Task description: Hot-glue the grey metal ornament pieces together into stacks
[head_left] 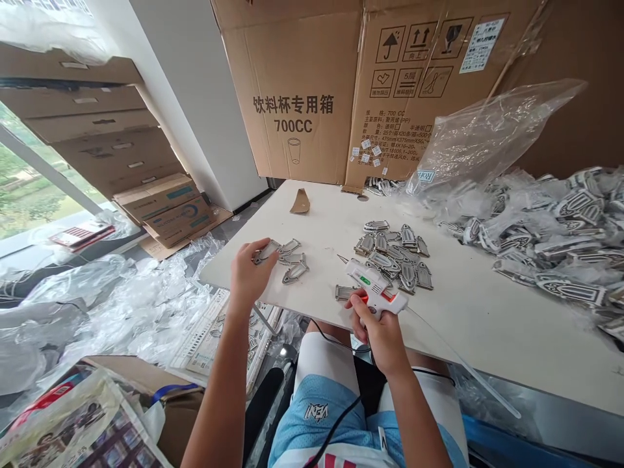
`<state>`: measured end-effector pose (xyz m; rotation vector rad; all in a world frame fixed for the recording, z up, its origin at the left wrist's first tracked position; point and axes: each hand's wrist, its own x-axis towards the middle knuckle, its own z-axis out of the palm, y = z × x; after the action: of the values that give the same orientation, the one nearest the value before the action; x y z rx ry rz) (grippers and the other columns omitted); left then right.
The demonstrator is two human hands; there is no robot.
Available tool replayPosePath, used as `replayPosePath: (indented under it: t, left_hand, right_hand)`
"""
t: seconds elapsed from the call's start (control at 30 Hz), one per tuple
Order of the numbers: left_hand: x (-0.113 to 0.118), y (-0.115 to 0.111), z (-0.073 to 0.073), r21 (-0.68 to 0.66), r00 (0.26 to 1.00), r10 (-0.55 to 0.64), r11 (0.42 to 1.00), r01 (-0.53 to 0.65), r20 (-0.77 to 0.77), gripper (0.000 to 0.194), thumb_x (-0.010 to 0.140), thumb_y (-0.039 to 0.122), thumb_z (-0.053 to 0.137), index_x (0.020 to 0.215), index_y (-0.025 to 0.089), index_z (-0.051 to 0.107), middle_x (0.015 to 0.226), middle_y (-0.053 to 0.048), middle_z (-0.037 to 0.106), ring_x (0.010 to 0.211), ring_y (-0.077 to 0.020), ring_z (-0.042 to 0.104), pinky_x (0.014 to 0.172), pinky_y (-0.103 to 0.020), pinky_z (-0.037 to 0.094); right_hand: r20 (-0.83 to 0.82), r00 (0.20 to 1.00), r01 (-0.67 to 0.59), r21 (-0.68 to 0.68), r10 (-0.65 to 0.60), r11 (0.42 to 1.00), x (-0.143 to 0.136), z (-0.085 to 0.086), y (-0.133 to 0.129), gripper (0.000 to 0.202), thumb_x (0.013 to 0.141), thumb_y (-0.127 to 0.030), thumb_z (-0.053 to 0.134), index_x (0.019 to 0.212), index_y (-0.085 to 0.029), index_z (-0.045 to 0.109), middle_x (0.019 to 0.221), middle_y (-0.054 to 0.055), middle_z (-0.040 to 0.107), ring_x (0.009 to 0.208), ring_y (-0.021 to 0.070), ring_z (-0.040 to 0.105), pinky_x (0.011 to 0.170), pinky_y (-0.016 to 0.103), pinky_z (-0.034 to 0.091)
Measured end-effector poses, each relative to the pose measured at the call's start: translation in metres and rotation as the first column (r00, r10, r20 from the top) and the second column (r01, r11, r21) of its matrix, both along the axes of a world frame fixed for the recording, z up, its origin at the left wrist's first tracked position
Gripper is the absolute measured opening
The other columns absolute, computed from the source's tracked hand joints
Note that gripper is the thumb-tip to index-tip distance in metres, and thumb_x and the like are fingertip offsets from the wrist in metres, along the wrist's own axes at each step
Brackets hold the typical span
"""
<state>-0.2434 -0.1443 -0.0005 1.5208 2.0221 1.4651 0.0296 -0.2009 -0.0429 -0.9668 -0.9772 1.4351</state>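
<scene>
Crumpled clear plastic bags (146, 318) cover the floor at left as a person's left hand (249, 270) pinches a silver metal frame-like piece (266, 251) over a white tabletop (322, 224), beside a small cluster of similar silver pieces (295, 266). At centre, the right hand (380, 328) grips a white-and-orange plastic glue gun (373, 283), nozzle pointing left, a long translucent glue stick (482, 377) extending from its rear. Just beyond lies a loose pile of silver metal pieces (392, 253); at far right, a larger heap of plastic-wrapped metal pieces (565, 227) fills the table.
</scene>
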Motion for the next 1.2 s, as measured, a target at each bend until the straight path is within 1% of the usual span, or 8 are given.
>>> replayPosePath:
  t: [0.13,0.23,0.5,0.7,0.77,0.93,1.03,1.2]
  left_hand:
    - [-0.012,0.01,-0.002,0.073,0.984,0.153,0.986,-0.147,-0.086,0.037,0.081,0.033,0.08,0.117,0.024,0.077,0.11,-0.007,0.081,0.105,-0.0285,0.073,0.099,-0.043,0.052]
    - [-0.015,0.017,-0.006,0.081,0.97,0.21,0.976,-0.201,-0.123,0.036,0.081,0.032,0.079,0.116,0.024,0.076,0.105,-0.006,0.082,0.105,-0.0286,0.075,0.1,-0.044,0.052]
    - [-0.023,0.03,-0.018,0.059,0.955,0.163,0.986,-0.153,-0.247,0.038,0.084,0.034,0.076,0.12,0.026,0.072,0.104,-0.005,0.083,0.105,-0.029,0.073,0.101,-0.043,0.05]
    - [-0.027,0.031,-0.021,0.01,0.944,0.15,0.988,-0.154,-0.292,0.04,0.084,0.035,0.076,0.123,0.027,0.072,0.104,-0.003,0.083,0.105,-0.0279,0.073,0.097,-0.041,0.05]
    - [-0.027,0.031,-0.021,-0.005,0.944,0.146,0.988,-0.155,-0.297,0.04,0.084,0.036,0.076,0.123,0.027,0.072,0.104,-0.002,0.083,0.105,-0.0276,0.074,0.096,-0.04,0.05]
    - [-0.025,0.031,-0.02,-0.035,0.944,0.137,0.987,-0.154,-0.299,0.037,0.085,0.035,0.076,0.121,0.027,0.072,0.105,-0.002,0.082,0.106,-0.0281,0.074,0.097,-0.041,0.05]
    - [-0.024,0.03,-0.017,-0.067,0.947,0.121,0.987,-0.147,-0.298,0.038,0.085,0.034,0.076,0.122,0.027,0.071,0.106,-0.003,0.082,0.107,-0.0289,0.073,0.098,-0.043,0.049]
    - [-0.021,0.024,-0.011,-0.054,0.938,0.121,0.988,-0.145,-0.324,0.041,0.084,0.035,0.076,0.123,0.025,0.068,0.117,-0.006,0.077,0.109,-0.0296,0.07,0.098,-0.044,0.05]
  right_hand:
    - [-0.001,1.0,0.007,0.003,-0.007,1.0,-0.002,0.002,0.001,0.044,0.088,-0.059,0.081,0.1,-0.02,0.064,0.085,0.001,0.069,0.041,0.0031,0.036,0.036,0.019,0.03]
    - [-0.002,1.0,0.007,0.001,-0.007,1.0,-0.004,0.004,0.001,0.042,0.089,-0.058,0.08,0.098,-0.02,0.064,0.082,0.0,0.068,0.042,0.0029,0.036,0.036,0.018,0.03]
    - [-0.021,1.0,-0.021,0.009,0.021,1.0,-0.003,0.004,0.005,0.036,0.094,-0.054,0.076,0.097,-0.02,0.062,0.077,-0.003,0.064,0.042,0.0033,0.036,0.038,0.018,0.031]
    - [-0.008,1.0,-0.02,0.013,0.02,1.0,-0.002,0.0,0.007,0.035,0.096,-0.054,0.076,0.1,-0.021,0.063,0.068,-0.005,0.06,0.042,0.0046,0.037,0.039,0.02,0.032]
    - [0.0,1.0,-0.02,0.016,0.02,1.0,-0.002,-0.001,0.006,0.035,0.096,-0.053,0.076,0.102,-0.021,0.063,0.067,-0.005,0.06,0.041,0.0048,0.037,0.039,0.02,0.032]
    - [-0.01,1.0,-0.016,0.025,0.017,1.0,-0.002,-0.001,0.006,0.033,0.097,-0.051,0.076,0.101,-0.021,0.063,0.081,-0.002,0.066,0.042,0.0031,0.039,0.039,0.02,0.032]
    - [-0.025,1.0,-0.011,0.024,0.012,1.0,-0.002,0.0,0.007,0.032,0.096,-0.05,0.076,0.1,-0.021,0.063,0.083,-0.001,0.067,0.042,0.0024,0.039,0.039,0.019,0.032]
    - [-0.076,0.997,-0.002,0.005,0.003,1.0,-0.003,0.003,0.007,0.033,0.093,-0.05,0.079,0.098,-0.021,0.063,0.085,-0.002,0.067,0.042,0.0024,0.04,0.038,0.019,0.032]
